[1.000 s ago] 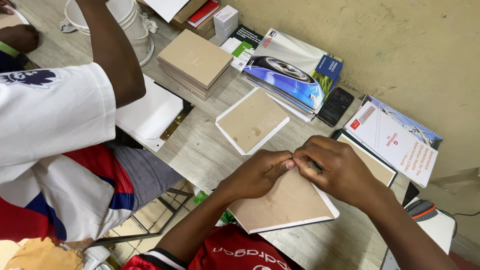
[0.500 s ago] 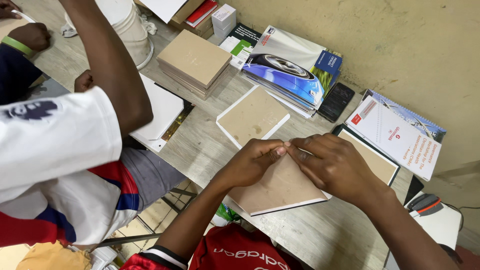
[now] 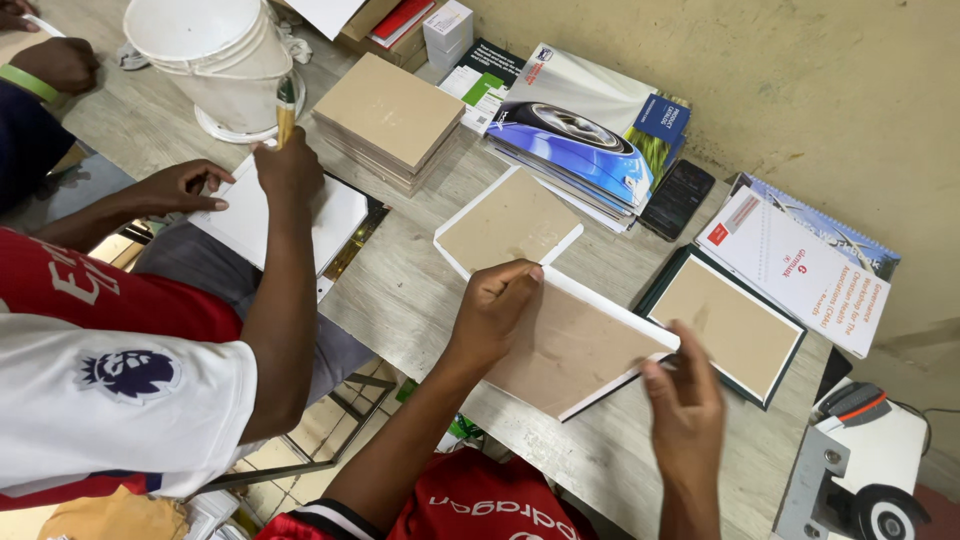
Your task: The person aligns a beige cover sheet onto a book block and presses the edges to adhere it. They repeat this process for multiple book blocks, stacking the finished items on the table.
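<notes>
The left hand (image 3: 497, 303) rests curled on a brown board (image 3: 565, 345) with a white edge, fingertips pressed on its upper left corner. The right hand (image 3: 687, 398) sits at the board's right corner, fingers together and thumb against the white edge; whether it pinches the edge I cannot tell. The board lies flat on the grey table (image 3: 410, 290), at the near edge, tilted to the right.

Just above it lies a second board (image 3: 508, 222) with a white border. To the right a green-framed board (image 3: 728, 326) touches the right corner, and beyond it a booklet (image 3: 800, 270) lies near the wall. A dark phone (image 3: 677, 198) sits beside a pile of magazines (image 3: 580, 125). A stack of brown boards (image 3: 390, 115) stands further left, next to a white bucket (image 3: 220, 55).

On the left a co-worker in a white sleeve holds a brush (image 3: 285, 108) upright over a white sheet (image 3: 275, 215), the other hand flat on its edge. A white machine (image 3: 865, 460) sits at the lower right
</notes>
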